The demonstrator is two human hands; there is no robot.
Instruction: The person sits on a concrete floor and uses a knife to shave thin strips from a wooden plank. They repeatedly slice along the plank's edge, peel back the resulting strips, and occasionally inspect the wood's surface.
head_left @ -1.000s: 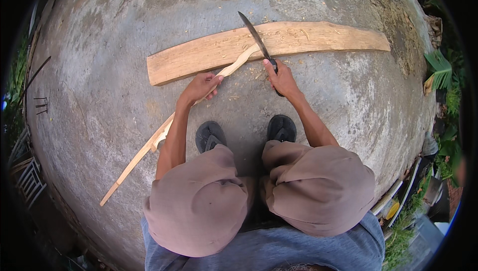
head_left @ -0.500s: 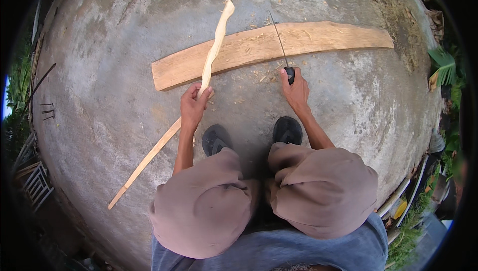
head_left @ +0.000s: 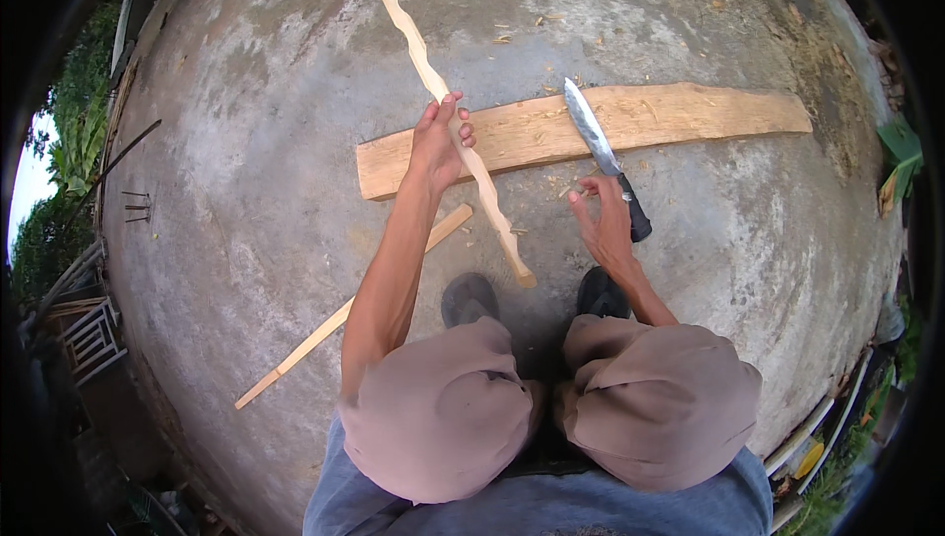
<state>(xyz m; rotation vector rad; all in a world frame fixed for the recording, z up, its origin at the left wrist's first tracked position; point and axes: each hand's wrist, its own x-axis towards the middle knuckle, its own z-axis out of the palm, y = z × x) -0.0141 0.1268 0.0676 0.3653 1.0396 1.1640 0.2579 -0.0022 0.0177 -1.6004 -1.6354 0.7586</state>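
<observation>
My left hand point(head_left: 438, 147) is closed round a pale, wavy wooden stick point(head_left: 409, 39), gripping it near the middle. The stick slants from the upper left down toward my feet and crosses over a thick, slightly curved plank point(head_left: 689, 115). A knife point(head_left: 589, 125) with a broad grey blade and black handle lies with its blade across the plank, and its handle reaches past the plank's near edge. My right hand point(head_left: 607, 226) is just left of that handle, thumb and fingers apart, holding nothing.
A thin straight wooden strip point(head_left: 325, 329) lies slantwise on the concrete floor point(head_left: 246, 142), left of my feet. Wood shavings are scattered on and around the plank. Metal rods point(head_left: 138, 206) show at the left, a white rack point(head_left: 94, 339) below them, and plants at both sides.
The knife has left my right hand and now rests on the plank. My left hand has moved forward and now grips the stick by its middle, its far end swung left.
</observation>
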